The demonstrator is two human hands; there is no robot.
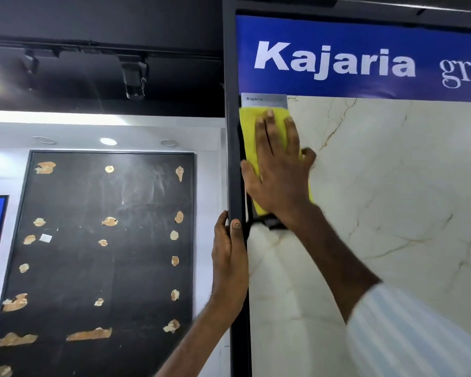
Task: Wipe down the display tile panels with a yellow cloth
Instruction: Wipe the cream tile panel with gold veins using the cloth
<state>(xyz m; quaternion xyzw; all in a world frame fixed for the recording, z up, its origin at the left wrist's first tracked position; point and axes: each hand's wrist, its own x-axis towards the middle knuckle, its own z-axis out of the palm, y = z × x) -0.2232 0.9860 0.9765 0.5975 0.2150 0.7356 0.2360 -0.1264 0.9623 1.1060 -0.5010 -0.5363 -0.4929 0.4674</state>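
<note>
Right hand (279,170): fingers (268,131) flat, pressing yellow cloth (249,137) on tile panel (392,186); left hand (229,257) grips frame (233,159). Risk: label (264,100) above fingertips, possibly paper, peels if rubbed.

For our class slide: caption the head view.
Right hand presses yellow cloth on the marble tile panel; left hand grips its black frame.

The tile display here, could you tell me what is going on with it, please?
A person is wiping the white marble-look tile panel. The right hand presses a yellow cloth flat against its top left corner, just under a small label. The left hand grips the dark frame beside it.
</note>
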